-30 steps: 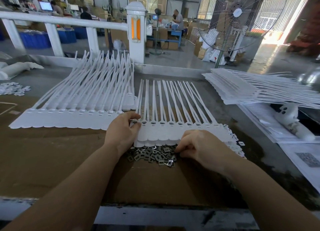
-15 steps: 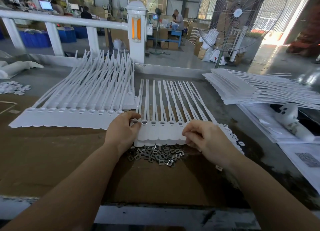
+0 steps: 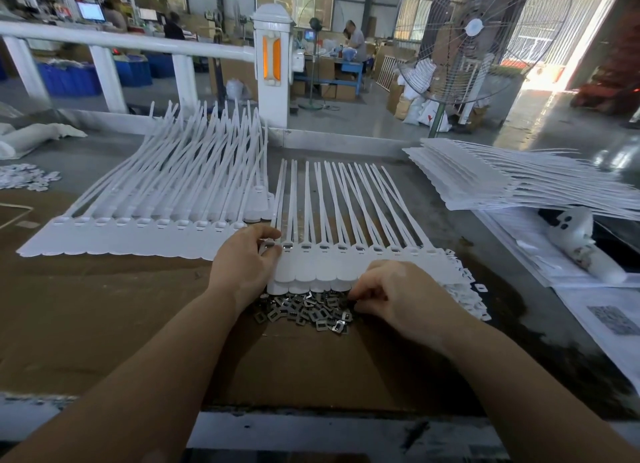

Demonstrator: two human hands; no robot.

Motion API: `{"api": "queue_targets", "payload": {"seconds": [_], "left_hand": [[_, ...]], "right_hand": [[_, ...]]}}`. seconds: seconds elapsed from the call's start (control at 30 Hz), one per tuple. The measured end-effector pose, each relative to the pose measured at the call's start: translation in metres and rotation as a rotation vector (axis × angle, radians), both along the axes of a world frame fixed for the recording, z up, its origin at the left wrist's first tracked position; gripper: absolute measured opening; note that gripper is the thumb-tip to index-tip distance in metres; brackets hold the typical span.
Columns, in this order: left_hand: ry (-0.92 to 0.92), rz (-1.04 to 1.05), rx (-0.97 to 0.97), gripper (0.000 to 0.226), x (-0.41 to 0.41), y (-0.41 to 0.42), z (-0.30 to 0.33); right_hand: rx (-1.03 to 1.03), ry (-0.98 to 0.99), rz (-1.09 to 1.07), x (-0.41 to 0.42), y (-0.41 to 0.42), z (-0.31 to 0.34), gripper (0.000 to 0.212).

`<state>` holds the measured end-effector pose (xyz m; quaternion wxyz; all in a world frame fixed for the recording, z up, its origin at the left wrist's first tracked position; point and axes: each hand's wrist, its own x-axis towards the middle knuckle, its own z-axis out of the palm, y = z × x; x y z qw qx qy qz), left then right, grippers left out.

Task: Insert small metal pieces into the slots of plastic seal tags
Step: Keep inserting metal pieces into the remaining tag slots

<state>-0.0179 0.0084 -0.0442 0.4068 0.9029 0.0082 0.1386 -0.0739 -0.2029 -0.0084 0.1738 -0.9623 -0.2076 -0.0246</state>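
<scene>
A strip of white plastic seal tags (image 3: 349, 261) lies in front of me on brown cardboard, its tails pointing away. Most of its slots show a metal piece inside. Just below its near edge lies a pile of small metal pieces (image 3: 304, 312). My left hand (image 3: 242, 265) holds the strip's left end, thumb and fingers pinching at the first slot. My right hand (image 3: 394, 296) sits at the pile's right side with fingers curled down into the pieces; what the fingertips hold is hidden.
A stack of white tag strips (image 3: 138, 234) lies to the left, another stack (image 3: 519, 182) at the right. Small white bits (image 3: 467, 289) lie by the strip's right end. Papers and a white roll (image 3: 585, 247) sit far right. A fan (image 3: 450, 39) stands behind.
My right hand went up onto the strip's right part, then came back down to the metal pile. My left hand stayed at the strip's left end.
</scene>
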Motion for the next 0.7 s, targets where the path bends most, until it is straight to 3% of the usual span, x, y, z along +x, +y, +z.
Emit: {"api": "queue_targets", "payload": {"seconds": [0.4,0.5,0.6,0.7], "left_hand": [[-0.008,0.002,-0.008,0.022,0.000,-0.001,0.001],[-0.012,0.001,-0.005,0.022,0.000,-0.001,0.001],[-0.018,-0.002,-0.007,0.022,0.000,0.000,0.000],[-0.020,-0.003,-0.002,0.022,0.000,0.000,0.000]], "right_hand": [[0.050,-0.023,-0.044,-0.001,0.003,-0.004,0.012],[0.242,-0.016,-0.097,-0.003,0.001,-0.002,0.009],[0.534,0.145,-0.155,-0.006,-0.001,0.004,0.012],[0.699,0.236,-0.181,-0.008,-0.002,0.007,0.013]]}}
